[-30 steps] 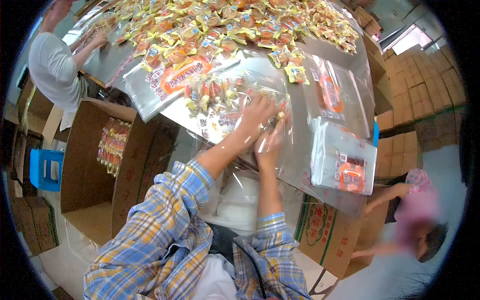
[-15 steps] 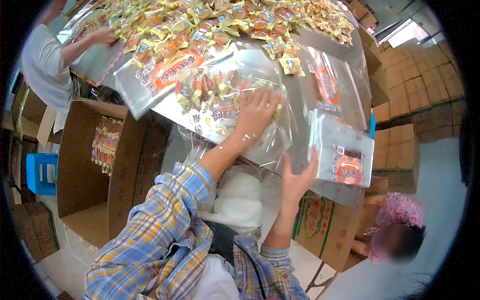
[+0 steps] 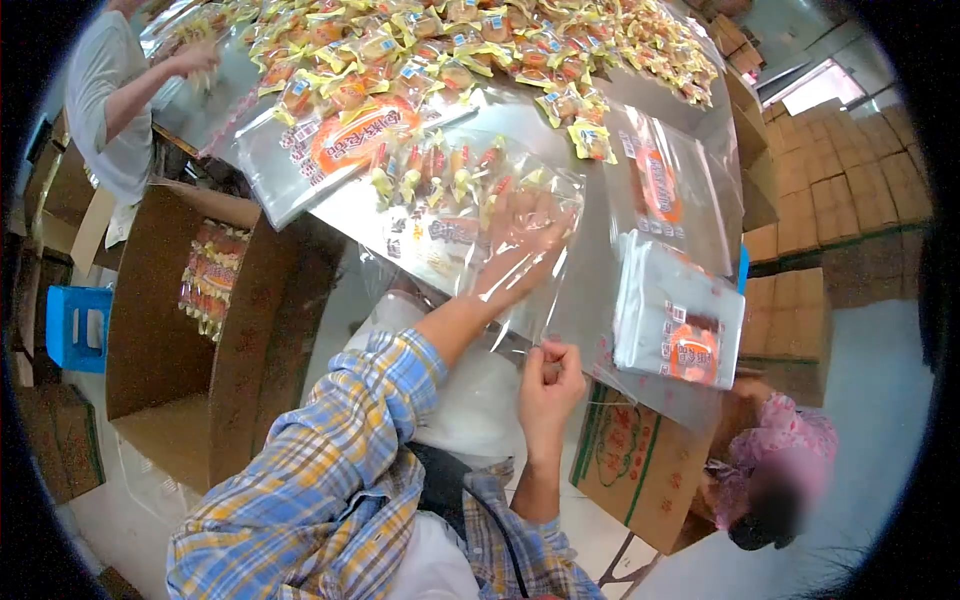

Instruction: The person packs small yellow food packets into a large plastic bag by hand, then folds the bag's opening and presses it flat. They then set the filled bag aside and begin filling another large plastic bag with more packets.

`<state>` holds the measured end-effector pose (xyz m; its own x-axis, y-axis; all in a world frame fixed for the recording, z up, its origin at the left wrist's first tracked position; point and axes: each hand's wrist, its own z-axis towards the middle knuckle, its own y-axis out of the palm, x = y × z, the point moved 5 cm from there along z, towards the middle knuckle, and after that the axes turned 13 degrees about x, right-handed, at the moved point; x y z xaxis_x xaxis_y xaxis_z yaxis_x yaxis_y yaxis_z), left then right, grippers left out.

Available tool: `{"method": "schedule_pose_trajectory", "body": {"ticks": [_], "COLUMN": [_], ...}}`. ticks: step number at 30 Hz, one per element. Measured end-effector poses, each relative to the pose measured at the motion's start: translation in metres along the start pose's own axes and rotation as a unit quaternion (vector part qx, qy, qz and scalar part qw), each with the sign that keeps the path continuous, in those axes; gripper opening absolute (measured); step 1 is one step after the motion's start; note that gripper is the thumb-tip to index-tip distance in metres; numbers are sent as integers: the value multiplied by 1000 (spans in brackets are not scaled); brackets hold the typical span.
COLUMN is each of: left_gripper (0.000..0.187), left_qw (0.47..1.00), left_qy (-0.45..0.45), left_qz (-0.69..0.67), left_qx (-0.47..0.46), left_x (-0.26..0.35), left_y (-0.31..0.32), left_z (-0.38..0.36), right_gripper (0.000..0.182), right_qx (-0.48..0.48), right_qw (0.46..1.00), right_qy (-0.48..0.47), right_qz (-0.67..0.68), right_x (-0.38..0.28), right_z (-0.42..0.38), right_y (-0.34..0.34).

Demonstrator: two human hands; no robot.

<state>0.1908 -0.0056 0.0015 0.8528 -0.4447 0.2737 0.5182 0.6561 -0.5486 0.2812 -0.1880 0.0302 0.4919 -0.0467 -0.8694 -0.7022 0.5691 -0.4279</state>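
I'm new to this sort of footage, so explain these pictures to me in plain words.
There is no machine here, just a person's two bare hands. Every picture comes from one camera worn on that person's head, looking forward and down. On the table lies a big heap of small wrapped packets, with flat printed bags nearer the person. In front is a clear bag with a row of packets in it. The left hand appears to be inside this bag, fingers extended; the right hand pinches its near edge.
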Motion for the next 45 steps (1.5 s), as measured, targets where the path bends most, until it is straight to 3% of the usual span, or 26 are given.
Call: {"method": "schedule_pose_trajectory", "body": {"ticks": [1,4,5,8,11,15,18,19,22,26,29,32,33,36,45], "left_gripper": [55,55,51,62,64,70,75,78,83,84,69,58,51,52,64], "left_qw": [1000,999,998,999,990,994,996,990,978,980,980,989,994,996,979], "left_qy": [-5,23,-40,2,-61,33,-3,15,60,109,67,39,79,21,65], "left_qz": [1,36,-10,43,-44,-78,-33,26,-15,11,-2,14,68,-5,155], "left_qx": [7,11,-49,-1,-120,-73,-81,-137,-198,-169,-186,-145,-40,-83,-113], "left_x": [-2,-7,-6,0,5,-14,-37,-46,-71,-72,-74,-66,-65,-69,-67], "left_y": [4,6,7,2,-17,-42,-69,-81,-76,-76,-72,-72,-72,-58,-37], "left_z": [1,10,7,15,22,13,13,17,8,17,21,23,26,18,25], "right_gripper": [9,7,6,6,11,15,14,13,13,13,11,9,8,8,13], "right_qx": [-4,-11,15,18,28,80,86,105,94,94,94,59,56,50,55], "right_qw": [1000,990,997,997,999,996,995,993,992,994,995,997,997,998,996], "right_qy": [-10,130,62,41,10,16,41,21,52,28,-23,-52,-47,-38,-56], "right_qz": [-15,46,41,56,22,23,37,47,67,52,12,-17,-17,-23,-37], "right_x": [-1,6,14,11,0,20,27,28,19,28,30,21,17,22,15], "right_z": [-4,-18,-19,-17,-11,-8,-4,-2,0,-3,-4,-8,-10,-13,-12], "right_y": [-7,-33,-38,-48,-49,-59,-68,-69,-71,-69,-72,-76,-77,-79,-81]}}
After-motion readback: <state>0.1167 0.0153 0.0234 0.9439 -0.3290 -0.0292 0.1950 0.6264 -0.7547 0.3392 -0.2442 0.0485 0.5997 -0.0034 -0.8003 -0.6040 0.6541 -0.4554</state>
